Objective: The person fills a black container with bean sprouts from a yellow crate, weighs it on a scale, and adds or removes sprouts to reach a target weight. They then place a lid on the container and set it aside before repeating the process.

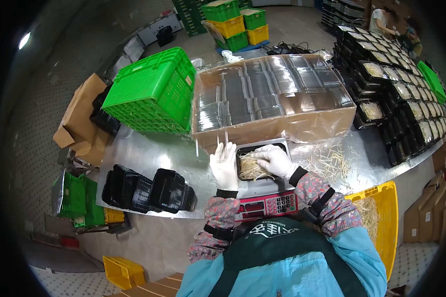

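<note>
A black tray [242,174] holding pale thin stalks [253,167], which look like bean sprouts, sits on the platform of a red scale [267,205]. My right hand [277,161], in a white glove, reaches over the tray from the right; its fingers are bent together onto the stalks. Just left of the tray is my left hand [224,167], also gloved, with its fingers stretched out and nothing held. Loose stalks [329,163] are scattered on the metal table [139,148] to the right.
Behind the tray stands a cardboard box [282,127] of clear plastic lids. Green crates [151,89] and nested black trays [134,188] are on the left. Filled trays [374,111] are stacked at the right; a yellow crate [389,222] holds more stalks. Two people are far right.
</note>
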